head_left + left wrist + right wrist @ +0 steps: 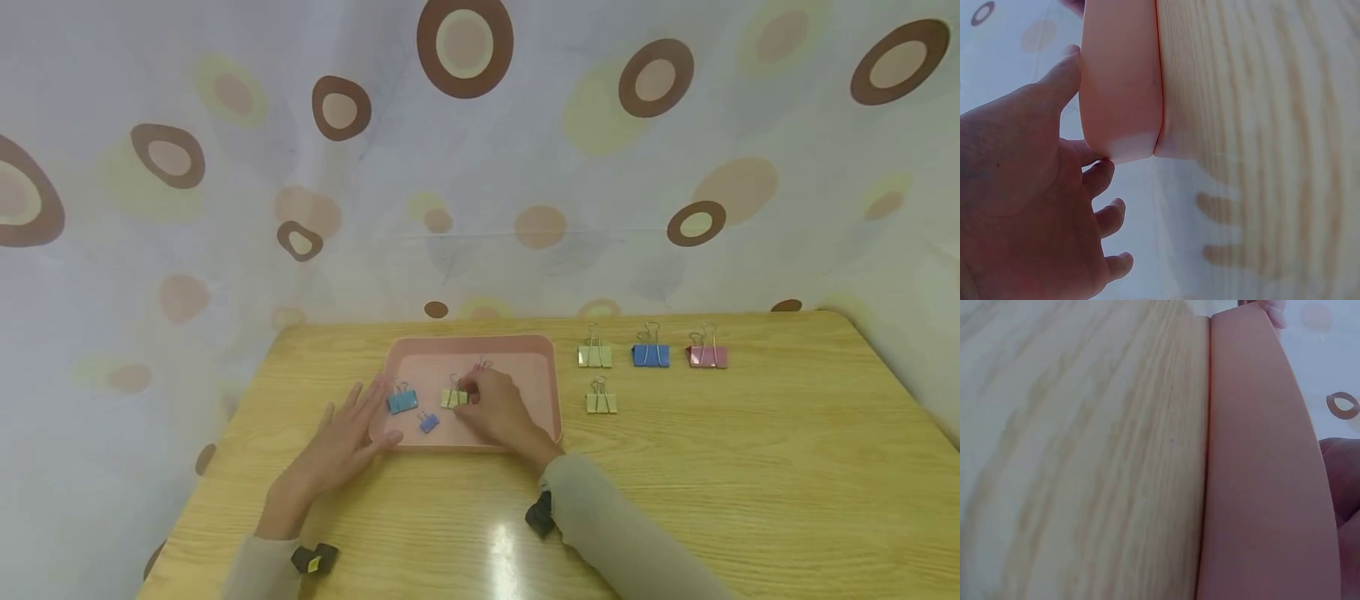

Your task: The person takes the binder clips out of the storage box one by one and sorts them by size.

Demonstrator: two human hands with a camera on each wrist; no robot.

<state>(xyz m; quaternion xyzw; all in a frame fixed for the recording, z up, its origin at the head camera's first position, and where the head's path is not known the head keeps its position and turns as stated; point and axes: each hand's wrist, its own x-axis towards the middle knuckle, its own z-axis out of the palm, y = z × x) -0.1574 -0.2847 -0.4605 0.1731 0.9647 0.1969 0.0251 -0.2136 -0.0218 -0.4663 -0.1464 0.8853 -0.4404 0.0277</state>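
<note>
The wooden counter [750, 467] fills the lower part of the head view, set against a curtain printed with brown and yellow ovals. On it, towards the far left, sits a pink tray [540, 367], a shallow one with a raised rim and rounded corners.

The left hand [341, 446] lies flat on the counter with its fingers straight and spread, their tips against the tray's near-left corner; the left wrist view shows the thumb beside the tray wall and the fingers only loosely bent, holding nothing. The right hand [498, 408] reaches over the near rim into the tray, its fingers curled down onto a yellow-green binder clip [452, 398]; it seems to pinch the clip, though the fingertips hide the exact contact. The right wrist view shows only wood grain and the tray's outer wall.

Also in the tray are a teal binder clip [402, 402], a smaller blue binder clip [428, 422], and wire loops of another clip [484, 364] mostly hidden behind the right hand. To the right of the tray, well apart from it, stand a row of three clips, yellow-green [594, 356], blue [650, 355] and pink [707, 357], with a second yellow-green one [601, 403] in front.

The held clip is probably light, stiff and smooth-sided; its painted body may slip, so taking it across the folded body or by the wire handles would likely be surest.
</note>
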